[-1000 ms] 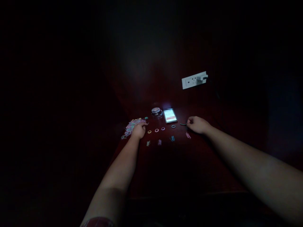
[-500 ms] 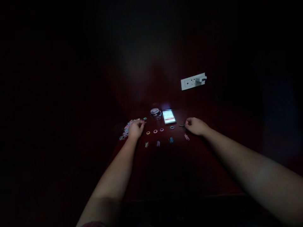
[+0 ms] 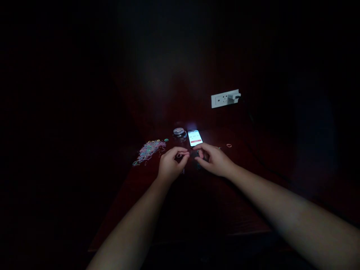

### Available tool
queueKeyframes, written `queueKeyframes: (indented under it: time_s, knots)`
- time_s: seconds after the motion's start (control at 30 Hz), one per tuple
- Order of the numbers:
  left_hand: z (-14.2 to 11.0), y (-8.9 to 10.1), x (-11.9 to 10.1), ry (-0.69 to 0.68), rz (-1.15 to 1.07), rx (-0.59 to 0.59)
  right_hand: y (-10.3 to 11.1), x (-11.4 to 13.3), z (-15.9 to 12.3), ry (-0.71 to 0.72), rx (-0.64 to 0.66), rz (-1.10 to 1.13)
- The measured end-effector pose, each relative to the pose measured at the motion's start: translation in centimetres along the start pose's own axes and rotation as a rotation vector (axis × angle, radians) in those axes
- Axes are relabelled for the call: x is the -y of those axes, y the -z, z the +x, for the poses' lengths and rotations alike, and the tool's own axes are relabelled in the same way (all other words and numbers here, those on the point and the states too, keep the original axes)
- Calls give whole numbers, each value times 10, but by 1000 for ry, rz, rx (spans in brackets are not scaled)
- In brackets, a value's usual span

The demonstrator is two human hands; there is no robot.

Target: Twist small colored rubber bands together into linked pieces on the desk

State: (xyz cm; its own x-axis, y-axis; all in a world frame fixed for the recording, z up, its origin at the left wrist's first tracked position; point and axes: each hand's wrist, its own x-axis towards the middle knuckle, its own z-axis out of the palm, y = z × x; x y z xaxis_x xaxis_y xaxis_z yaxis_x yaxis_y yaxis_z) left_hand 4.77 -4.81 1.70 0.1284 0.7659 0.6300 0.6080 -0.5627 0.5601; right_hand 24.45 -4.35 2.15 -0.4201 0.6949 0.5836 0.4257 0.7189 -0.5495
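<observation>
Head view: the left hand, nearer me than the phone, nearly closes thumb and forefinger — any hold I cannot tell. The right hand, just before the phone, has thumb and forefinger parted; its hold is unclear. Coloured bands lie left of the phone — close fingertip work, I judge, calling for delicate pinching.

On the dark-red, flat tabletop, a round, clear jar sits just left of the rectangular, lit phone, with a multicoloured pile of small bands farther left.
</observation>
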Motion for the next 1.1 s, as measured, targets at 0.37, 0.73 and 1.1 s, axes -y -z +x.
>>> queueKeyframes:
  time_s: [0.37,0.73,1.1]
  knots:
    - [-2,-6,6,-207,-94,13,3,-12,-1,84,23,1]
    - [3,-5,-2,-291,-47,-33,2,-11,-2,33,16,67]
    - [3,-5,2,-279,-36,-18,2,-16,-2,11,12,82]
